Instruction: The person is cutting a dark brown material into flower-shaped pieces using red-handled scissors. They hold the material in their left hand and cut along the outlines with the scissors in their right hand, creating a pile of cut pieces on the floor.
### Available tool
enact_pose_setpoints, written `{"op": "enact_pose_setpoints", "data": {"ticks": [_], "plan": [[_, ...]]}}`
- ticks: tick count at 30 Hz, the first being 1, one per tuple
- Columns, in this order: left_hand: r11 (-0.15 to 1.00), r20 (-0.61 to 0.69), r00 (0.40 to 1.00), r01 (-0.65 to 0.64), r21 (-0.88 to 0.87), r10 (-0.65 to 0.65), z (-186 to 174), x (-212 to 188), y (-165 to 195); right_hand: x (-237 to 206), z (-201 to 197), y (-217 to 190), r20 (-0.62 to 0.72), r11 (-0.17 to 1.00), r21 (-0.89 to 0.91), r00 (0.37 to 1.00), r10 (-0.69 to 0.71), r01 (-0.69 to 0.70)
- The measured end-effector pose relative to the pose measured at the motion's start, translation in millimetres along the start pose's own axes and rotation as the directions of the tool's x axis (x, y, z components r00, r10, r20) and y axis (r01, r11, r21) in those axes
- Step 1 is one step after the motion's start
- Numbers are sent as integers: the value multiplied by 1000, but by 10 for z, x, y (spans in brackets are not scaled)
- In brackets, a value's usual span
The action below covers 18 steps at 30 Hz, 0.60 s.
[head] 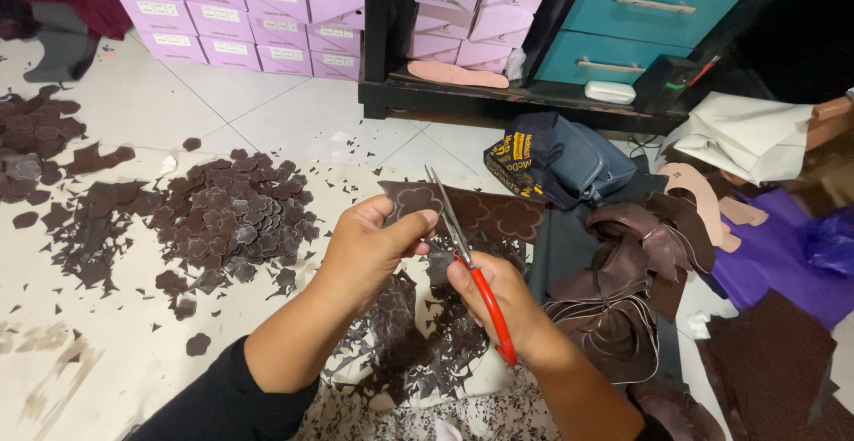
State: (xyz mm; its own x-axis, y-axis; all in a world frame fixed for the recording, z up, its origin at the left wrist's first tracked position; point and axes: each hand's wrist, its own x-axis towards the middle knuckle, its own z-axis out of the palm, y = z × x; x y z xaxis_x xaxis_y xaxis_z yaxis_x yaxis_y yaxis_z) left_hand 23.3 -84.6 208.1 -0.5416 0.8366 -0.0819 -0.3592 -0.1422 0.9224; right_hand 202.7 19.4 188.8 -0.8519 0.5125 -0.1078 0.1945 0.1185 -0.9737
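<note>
Brown leather strip [471, 214], marked with flower outlines, was pinched by the left hand [374, 250]; the right hand [498, 303] gripped red-handled scissors [467, 258]. Cut pieces [231, 214] lay left of the strip.

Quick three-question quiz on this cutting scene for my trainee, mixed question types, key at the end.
1. True or false: the right hand works red-handled scissors.
2. What does the left hand hold? A) a lilac box B) a dark brown strip marked with flower outlines C) a pink insole
3. On which side of the hands does the pile of cut flower pieces lie?

Key
1. True.
2. B; the strip is pinched at its left end.
3. On the left, on the white floor.
</note>
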Motion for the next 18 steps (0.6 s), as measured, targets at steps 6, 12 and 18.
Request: {"op": "enact_pose_setpoints", "data": {"ticks": [6,12,18], "plan": [[1000,-13,1000,5,-24,-6,8,-12,42,3,10,-1,22,999,-50,1000,-7,8],[997,-14,1000,25,76,-24,-39,-19,110,-17,15,-20,32,991,-120,998,-59,63],[988,14,1000,1,157,-3,-76,9,157,-32,23,-96,52,987,-153,998,-48,55]]}}
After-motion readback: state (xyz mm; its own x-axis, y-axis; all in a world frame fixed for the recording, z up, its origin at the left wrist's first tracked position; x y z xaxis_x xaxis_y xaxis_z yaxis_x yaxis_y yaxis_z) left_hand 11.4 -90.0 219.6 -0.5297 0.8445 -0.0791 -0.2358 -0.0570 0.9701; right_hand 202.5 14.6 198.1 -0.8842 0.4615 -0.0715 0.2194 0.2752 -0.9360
